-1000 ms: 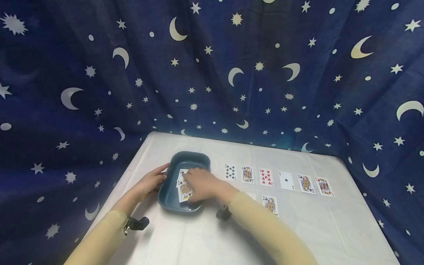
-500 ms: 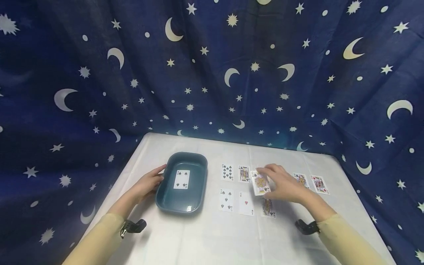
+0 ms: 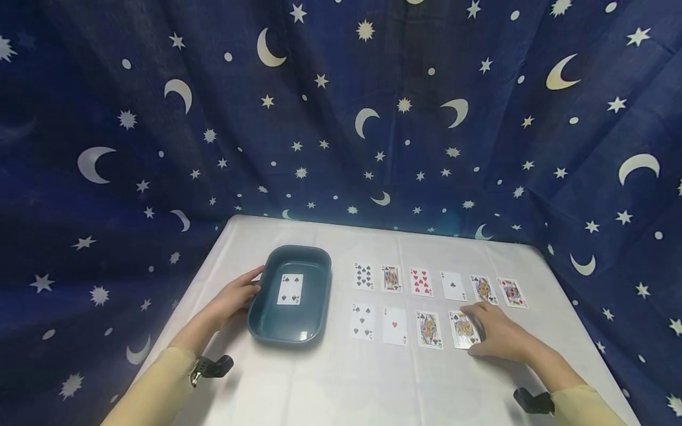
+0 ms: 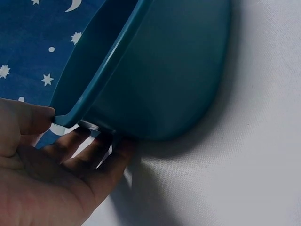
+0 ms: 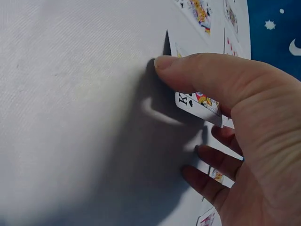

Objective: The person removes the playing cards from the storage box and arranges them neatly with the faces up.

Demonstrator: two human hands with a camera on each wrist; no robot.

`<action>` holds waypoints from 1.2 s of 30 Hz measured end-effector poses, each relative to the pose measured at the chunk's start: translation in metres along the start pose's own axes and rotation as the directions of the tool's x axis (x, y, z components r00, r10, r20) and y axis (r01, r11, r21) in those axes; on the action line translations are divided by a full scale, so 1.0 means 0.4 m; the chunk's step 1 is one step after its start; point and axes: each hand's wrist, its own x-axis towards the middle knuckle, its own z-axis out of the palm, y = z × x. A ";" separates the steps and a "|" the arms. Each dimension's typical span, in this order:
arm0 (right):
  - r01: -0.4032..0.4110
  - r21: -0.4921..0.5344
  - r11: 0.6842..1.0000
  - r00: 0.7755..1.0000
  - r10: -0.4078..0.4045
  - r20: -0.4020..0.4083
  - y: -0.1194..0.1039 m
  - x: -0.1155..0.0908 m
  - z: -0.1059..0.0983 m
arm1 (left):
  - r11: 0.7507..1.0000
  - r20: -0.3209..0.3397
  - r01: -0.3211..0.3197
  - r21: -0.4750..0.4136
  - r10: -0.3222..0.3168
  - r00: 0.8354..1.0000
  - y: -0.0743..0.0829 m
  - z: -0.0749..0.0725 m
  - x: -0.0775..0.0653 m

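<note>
right hand [image 3: 498,337]: thumb and fingers pinch king card [image 3: 463,329], fourth in near row on bench [image 3: 341,378] | left hand [image 3: 234,296]: fingers curled around left rim of tray [image 3: 266,322] | spade card [image 3: 290,289] lies inside tray

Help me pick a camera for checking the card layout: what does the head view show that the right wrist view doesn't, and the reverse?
Only the head view shows the whole layout: the teal tray with one spade card inside, the left hand at its rim, and two rows of face-up cards on the white table.

Only the right wrist view shows the grip close up: the thumb lies on top of the king card, with the fingers curled beneath.

Both show the right hand on that king card and neighbouring cards on the table.
</note>
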 end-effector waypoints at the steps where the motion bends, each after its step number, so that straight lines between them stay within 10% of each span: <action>1: -0.008 0.006 1.000 1.000 0.008 0.003 0.000 -0.002 0.000 | 1.000 -0.003 0.005 -0.006 -0.005 1.000 -0.002 0.000 0.001; 26: -0.003 0.023 1.000 1.000 0.003 -0.011 -0.015 0.019 -0.024 | 1.000 -0.004 0.014 -0.005 -0.014 1.000 -0.001 -0.002 -0.002; 30: 0.031 0.047 0.998 0.993 -0.026 -0.112 -0.093 0.082 -0.042 | 1.000 -0.001 0.012 -0.001 -0.012 1.000 0.000 -0.004 -0.003; 36: 0.202 0.037 0.979 0.967 -0.194 -0.167 -0.356 0.225 -0.051 | 1.000 0.001 0.017 -0.022 -0.017 1.000 0.002 -0.003 0.003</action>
